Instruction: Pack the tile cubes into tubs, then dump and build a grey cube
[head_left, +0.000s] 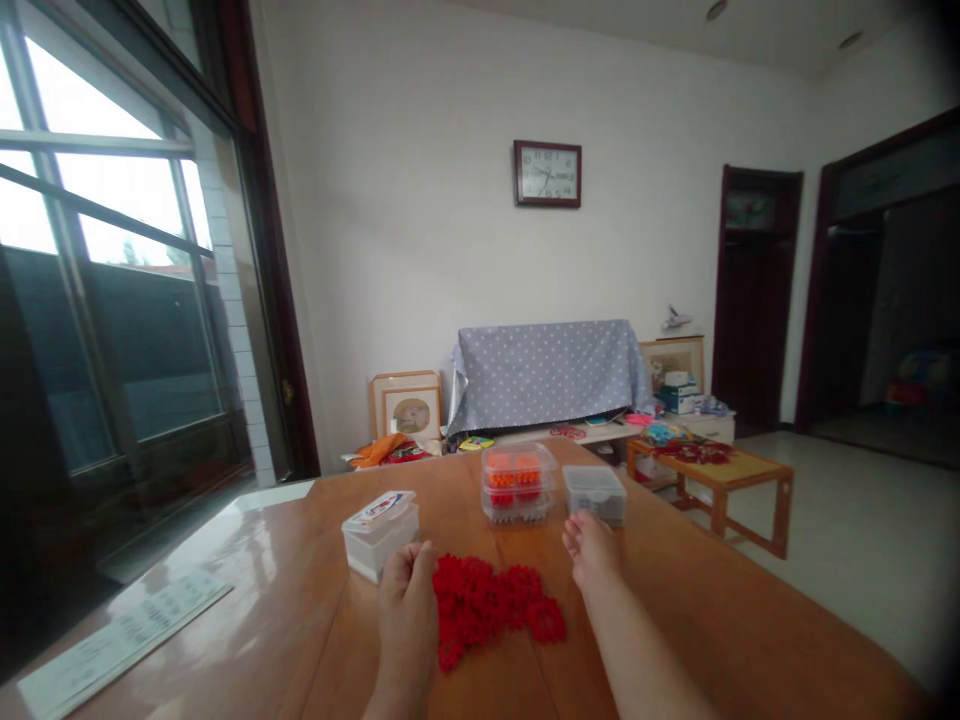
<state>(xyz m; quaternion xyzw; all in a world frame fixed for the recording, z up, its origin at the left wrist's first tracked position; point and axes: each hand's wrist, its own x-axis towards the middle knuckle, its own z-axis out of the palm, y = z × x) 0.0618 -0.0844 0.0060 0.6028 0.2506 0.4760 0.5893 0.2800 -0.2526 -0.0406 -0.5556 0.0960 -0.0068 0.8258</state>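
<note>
Red pieces (480, 605): one pile, on the table (285, 610), between the hands. Left hand (409, 580): left of pile, thumb and finger pinched; grip on anything, cannot tell. Right hand (594, 548): near the grey tub (600, 497), fingers curled; hold, cannot tell. Step, seemingly: fine fingertip work. Next move calls for: light, steady pinch.

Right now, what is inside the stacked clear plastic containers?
Inside the stacked clear plastic containers, orange pieces show above red pieces; the bottom layer is unclear, and anything behind the front pieces is covered.
</note>
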